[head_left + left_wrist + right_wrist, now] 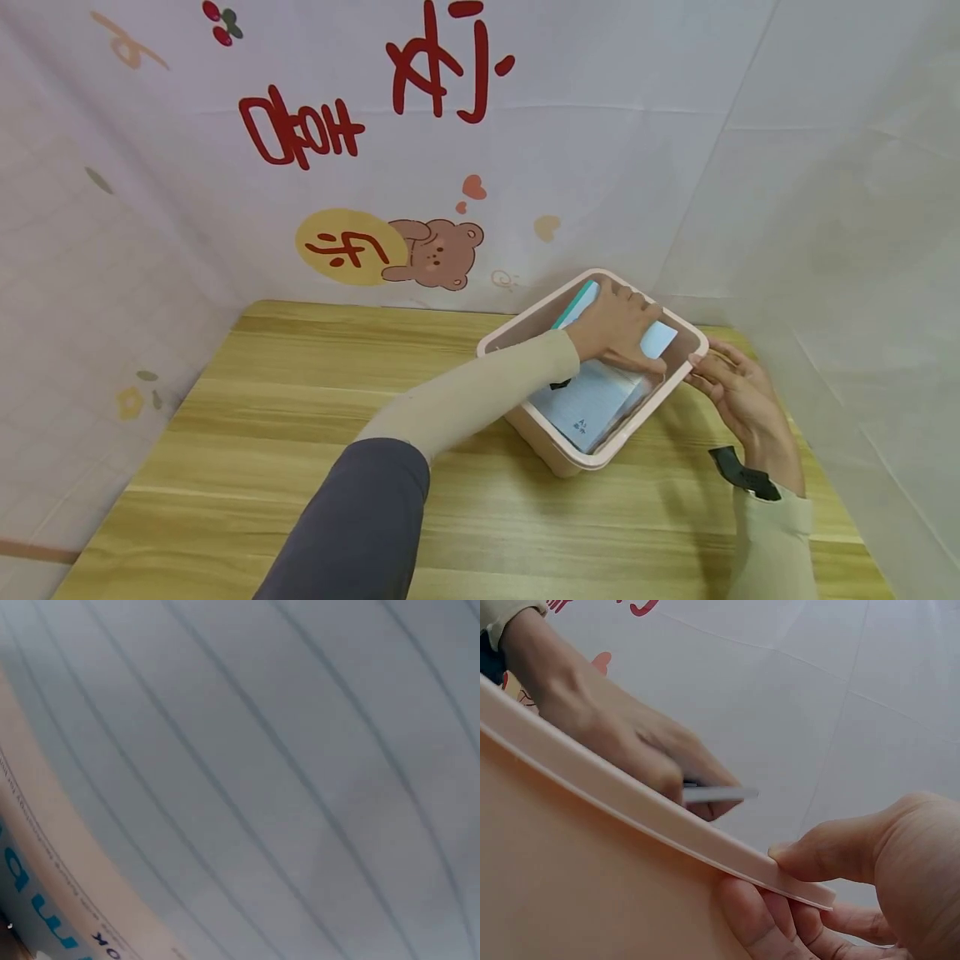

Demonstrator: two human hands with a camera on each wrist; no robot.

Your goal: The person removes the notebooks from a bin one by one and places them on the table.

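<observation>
My left hand (618, 325) reaches into a pale pink plastic bin (592, 460) and holds a light blue notebook (658, 337) with a teal edge, the fingers over its top. In the right wrist view that hand's fingers curl round a thin pale edge (718, 794). Below the hand, a light blue sheet (585, 408) with small dark writing in its corner lies inside the bin. Close up, the left wrist view is filled by lined paper (247, 765) with a peach border. My right hand (742, 396) grips the bin's right corner, thumb on the rim and fingers beneath it.
The bin stands at the back right of a wood-grain table (322, 400). Behind it hangs a white cloth (600, 150) with red lettering and a printed bear. Another pale cloth wall (847, 275) rises close to the right hand.
</observation>
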